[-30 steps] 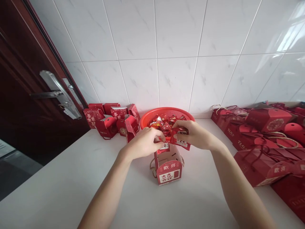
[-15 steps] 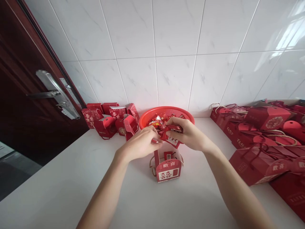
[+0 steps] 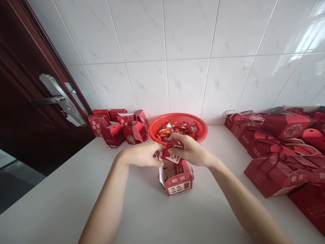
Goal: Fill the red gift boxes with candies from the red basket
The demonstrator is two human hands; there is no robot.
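Observation:
A small red gift box (image 3: 179, 184) with a white label and red characters stands on the table in front of me, its top open. Inside lies a red packet (image 3: 179, 168), partly covered. My left hand (image 3: 144, 154) pinches the box's left side panel, whose white inner face shows. Above the box's far end, my right hand (image 3: 189, 149) is closed on a red piece with a white label (image 3: 173, 158). Whether that piece is the box's far flap or separate, I cannot tell. Cord handles show at the box's sides.
Behind my hands, a red plastic basket (image 3: 153, 128) holds many wrapped sweets (image 3: 167, 130). Several red boxes (image 3: 114, 134) stand at the back left by the door (image 3: 30, 67). Rows of red boxes with cords (image 3: 271, 173) fill the right side. A tiled wall (image 3: 188, 84) borders the white table (image 3: 142, 210).
My right hand has come lower and a little left with the red labelled piece, now at the box. My left hand has moved left and down, and the box's left panel now leans outward.

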